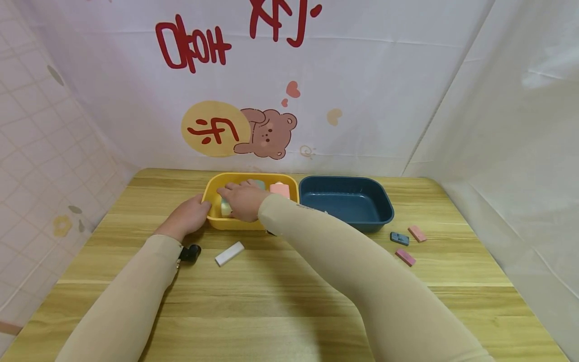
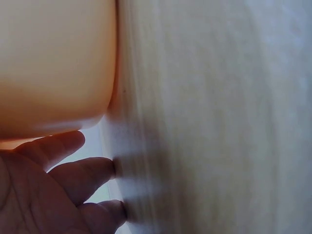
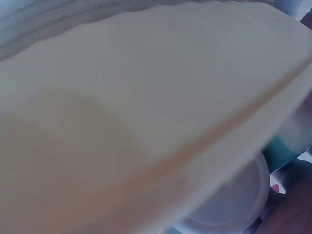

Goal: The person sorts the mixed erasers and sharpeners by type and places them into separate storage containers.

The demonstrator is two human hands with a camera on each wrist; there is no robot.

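Toward the far edge of the surface (image 1: pixel 271 301), the left hand (image 1: pixel 187 216) grips a yellow bin (image 1: pixel 239 224) by its left end; the right hand (image 1: pixel 246 200) reaches over a pastel item (image 1: pixel 225 207) inside, its grip hidden. Apparently handling the contents, it next needs a secure hold.

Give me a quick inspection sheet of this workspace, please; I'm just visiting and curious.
Surface: wood-grain table.
Job's things: yellow bin containing a pink item and a pale item; dark blue bin beside it.
Clutter: white block in front of the yellow bin; pink block, blue-grey block and darker pink block near the dark blue bin.
Grippers: bare human hands; left hand holds the yellow bin's left end; right hand is inside it, at the pale item, grip unclear.
Cables: nothing seen.
Surroundings: pale wall covering with red lettering and a bear print.
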